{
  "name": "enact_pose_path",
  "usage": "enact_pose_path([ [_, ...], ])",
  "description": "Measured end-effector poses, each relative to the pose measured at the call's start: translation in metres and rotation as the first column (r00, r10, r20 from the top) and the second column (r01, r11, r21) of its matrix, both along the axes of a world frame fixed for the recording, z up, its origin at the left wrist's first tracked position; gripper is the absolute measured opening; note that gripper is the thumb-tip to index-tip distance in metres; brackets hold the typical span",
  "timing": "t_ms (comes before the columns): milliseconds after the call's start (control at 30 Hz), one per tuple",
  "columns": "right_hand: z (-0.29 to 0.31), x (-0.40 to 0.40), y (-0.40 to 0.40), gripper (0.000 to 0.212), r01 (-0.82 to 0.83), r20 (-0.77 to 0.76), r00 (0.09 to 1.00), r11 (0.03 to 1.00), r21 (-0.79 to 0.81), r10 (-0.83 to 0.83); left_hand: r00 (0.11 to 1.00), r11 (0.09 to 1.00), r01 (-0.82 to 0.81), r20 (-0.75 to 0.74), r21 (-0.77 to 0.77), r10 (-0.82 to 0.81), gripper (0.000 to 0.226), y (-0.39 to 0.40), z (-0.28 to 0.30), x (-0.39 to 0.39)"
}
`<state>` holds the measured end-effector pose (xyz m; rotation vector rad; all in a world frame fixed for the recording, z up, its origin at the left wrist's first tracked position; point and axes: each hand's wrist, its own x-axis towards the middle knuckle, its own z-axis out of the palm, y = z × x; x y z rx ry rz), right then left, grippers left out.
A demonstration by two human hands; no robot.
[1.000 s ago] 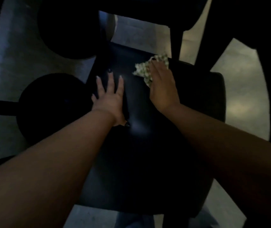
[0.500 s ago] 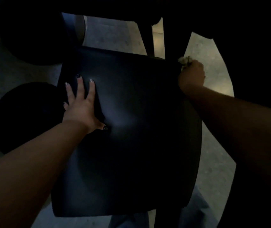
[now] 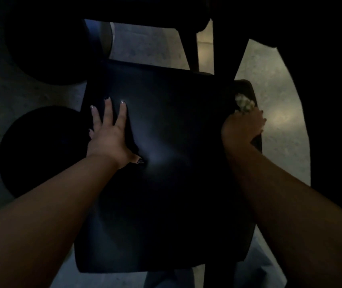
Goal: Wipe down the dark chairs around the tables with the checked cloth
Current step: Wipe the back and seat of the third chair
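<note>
A dark chair seat [image 3: 176, 167] fills the middle of the head view, seen from above in dim light. My left hand [image 3: 108, 136] lies flat on its left part, fingers straight and spread. My right hand [image 3: 242, 126] curls over the seat's right edge and grips the bunched checked cloth [image 3: 245, 103], which sticks out past the knuckles against that edge. Most of the cloth is hidden inside the fist.
Two round dark stool seats stand to the left, one at the upper left [image 3: 47, 44] and one at mid left [image 3: 43, 148]. A dark table leg [image 3: 188, 50] rises behind the chair. Grey floor [image 3: 274, 96] shows on the right, bounded by a dark shape.
My right hand swept the cloth from the seat's far middle to the right edge, then slid back along that edge toward me. The left hand stayed pressed on the seat.
</note>
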<state>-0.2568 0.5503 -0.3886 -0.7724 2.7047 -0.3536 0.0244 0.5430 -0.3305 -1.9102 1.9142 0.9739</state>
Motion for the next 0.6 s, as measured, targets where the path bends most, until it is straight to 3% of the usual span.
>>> enact_pose_path([
  [100, 0.005, 0.055, -0.021, 0.052, -0.044, -0.043, 0.998, 0.999, -0.016, 0.043, 0.99, 0.99, -0.132, -0.046, -0.057, 0.13, 0.161, 0.003, 0.001, -0.001],
  [167, 0.002, 0.097, -0.024, 0.054, -0.254, -0.049, 0.967, 0.959, -0.126, 0.25, 0.981, 0.98, -0.19, -0.039, -0.063, 0.188, 0.163, 0.005, -0.001, 0.001],
  [233, -0.004, 0.128, -0.021, 0.056, -0.509, -0.092, 0.861, 0.844, -0.172, 0.5, 0.982, 0.981, -0.189, -0.015, -0.05, 0.188, 0.159, 0.006, -0.005, 0.003],
  [300, -0.004, 0.138, -0.016, 0.056, -0.741, -0.088, 0.663, 0.634, -0.222, 0.744, 0.987, 0.986, -0.163, -0.008, -0.037, 0.163, 0.155, 0.006, -0.007, 0.005],
  [367, -0.004, 0.131, -0.005, 0.056, -0.925, -0.107, 0.323, 0.289, -0.248, 0.94, 0.988, 0.987, -0.155, -0.012, -0.033, 0.155, 0.154, 0.006, -0.007, 0.006],
  [433, -0.006, 0.112, -0.002, 0.058, -0.978, -0.11, -0.039, -0.06, -0.198, 0.993, 0.988, 0.988, -0.151, -0.014, -0.036, 0.151, 0.154, 0.006, -0.007, 0.007],
  [467, -0.007, 0.103, -0.008, 0.058, -0.973, -0.107, -0.145, -0.162, -0.164, 0.984, 0.988, 0.988, -0.151, -0.018, -0.039, 0.151, 0.154, 0.007, -0.007, 0.007],
  [500, -0.006, 0.094, -0.019, 0.058, -0.969, -0.109, -0.182, -0.197, -0.148, 0.977, 0.988, 0.988, -0.151, -0.022, -0.04, 0.15, 0.155, 0.006, -0.007, 0.007],
  [533, -0.006, 0.086, -0.033, 0.058, -0.976, -0.096, -0.144, -0.158, -0.152, 0.985, 0.988, 0.987, -0.153, -0.024, -0.039, 0.152, 0.155, 0.006, -0.008, 0.008],
  [600, -0.005, 0.076, -0.062, 0.06, -0.98, -0.045, 0.101, 0.092, -0.177, 0.994, 0.987, 0.986, -0.161, -0.028, -0.047, 0.16, 0.155, 0.007, -0.009, 0.009],
])
